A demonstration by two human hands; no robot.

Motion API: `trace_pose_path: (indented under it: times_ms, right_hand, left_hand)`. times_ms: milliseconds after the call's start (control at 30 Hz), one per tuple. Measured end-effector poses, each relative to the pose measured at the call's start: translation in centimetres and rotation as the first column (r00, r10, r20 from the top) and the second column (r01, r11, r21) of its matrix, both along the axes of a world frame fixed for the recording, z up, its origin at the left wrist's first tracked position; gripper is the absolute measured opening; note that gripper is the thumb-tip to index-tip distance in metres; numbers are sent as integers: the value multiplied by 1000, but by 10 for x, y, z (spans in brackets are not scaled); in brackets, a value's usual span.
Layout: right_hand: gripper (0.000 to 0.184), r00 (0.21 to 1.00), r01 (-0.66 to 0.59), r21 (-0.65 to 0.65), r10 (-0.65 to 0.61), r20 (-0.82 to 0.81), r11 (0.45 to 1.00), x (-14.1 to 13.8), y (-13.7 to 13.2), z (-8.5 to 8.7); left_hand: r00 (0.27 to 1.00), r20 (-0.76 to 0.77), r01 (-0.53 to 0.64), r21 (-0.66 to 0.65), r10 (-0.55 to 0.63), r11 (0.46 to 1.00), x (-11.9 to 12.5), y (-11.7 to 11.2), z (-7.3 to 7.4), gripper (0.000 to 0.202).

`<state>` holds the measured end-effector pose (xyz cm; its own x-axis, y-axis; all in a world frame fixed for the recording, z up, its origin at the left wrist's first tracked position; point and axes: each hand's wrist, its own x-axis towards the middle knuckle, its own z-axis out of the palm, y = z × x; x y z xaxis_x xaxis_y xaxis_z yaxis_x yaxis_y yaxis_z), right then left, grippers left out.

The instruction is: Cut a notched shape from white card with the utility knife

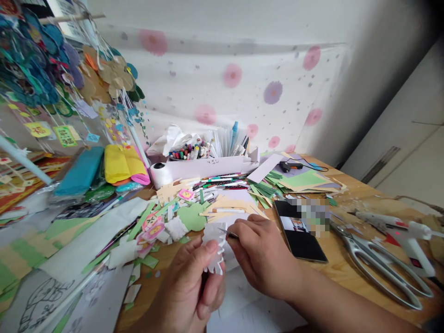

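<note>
Between thumb and fingers, my left hand [201,268] pinches a white paper cutout [211,233] with a jagged, notched right edge. My right hand [260,252] is closed around a small tool with a thin pointed metal tip [223,230]. Most of that tool is hidden in the fist, so I cannot tell its exact kind. Its tip points left, right by the upper notched edge of the cutout. Below both hands lies white paper [249,305] on the wooden table.
Right of my hands lie a phone [301,231], large silver-handled scissors [378,268] and a white glue gun [405,236]. Behind are paper scraps [190,216], pens and a box of markers [208,166]. A rack of hanging paper crafts [114,76] stands left.
</note>
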<state>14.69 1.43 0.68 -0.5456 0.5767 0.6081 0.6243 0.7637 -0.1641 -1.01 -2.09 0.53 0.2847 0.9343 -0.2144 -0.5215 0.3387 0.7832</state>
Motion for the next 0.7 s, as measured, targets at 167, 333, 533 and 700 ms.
trace_pose_path:
  times_ms: [167,333,533,700]
  right_hand:
    - [9,1000,-1,63,1,4,998,0,1,-1]
    - [9,999,-21,114,26,-42,993,-3,4,-6]
    - [10,996,-44,132,53,-69,990,-4,3,-6]
    - [14,989,85,-3,-84,120,996,-2,-1,-1]
  left_hand:
    - [982,159,121,-113,-102,986,1,-2,4,35]
    - [960,242,178,-125,-144,976,0,-4,6,32]
    - [970,179,184,-102,-164,978,-1,-5,2,39]
    - [996,-68,-49,39,52,998,2,2,-6,35]
